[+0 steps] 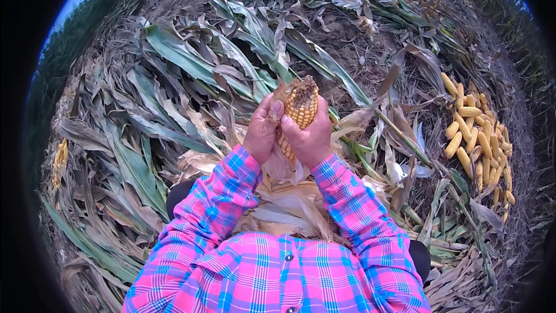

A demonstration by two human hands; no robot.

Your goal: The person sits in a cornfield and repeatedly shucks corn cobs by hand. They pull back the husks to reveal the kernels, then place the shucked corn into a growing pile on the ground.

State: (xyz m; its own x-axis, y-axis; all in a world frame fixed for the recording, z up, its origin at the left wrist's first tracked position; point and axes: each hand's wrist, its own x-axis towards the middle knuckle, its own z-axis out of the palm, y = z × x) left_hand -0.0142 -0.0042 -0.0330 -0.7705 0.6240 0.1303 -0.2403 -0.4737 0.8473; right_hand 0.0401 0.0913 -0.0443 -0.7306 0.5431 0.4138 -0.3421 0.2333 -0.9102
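Observation:
Both of my hands meet around one ear of corn (300, 111) in front of my chest. Its yellow kernels are bared, and the upper tip is brown and damaged. My right hand (313, 137) wraps the ear's right side, thumb across the kernels. On the other side my left hand (262, 132) pinches a dry piece of husk and silk (279, 95) against the ear. Pale husk (282, 167) hangs at the lower end, below my hands. Loose dry husks (291, 208) lie under my forearms, close to my body.
A pile of husked corn ears (482, 139) lies on the ground at the right. Cut corn stalks with green and dry leaves (191, 61) cover the left and front. Bare soil (339, 39) shows ahead. More yellow ears (60, 163) lie at the far left.

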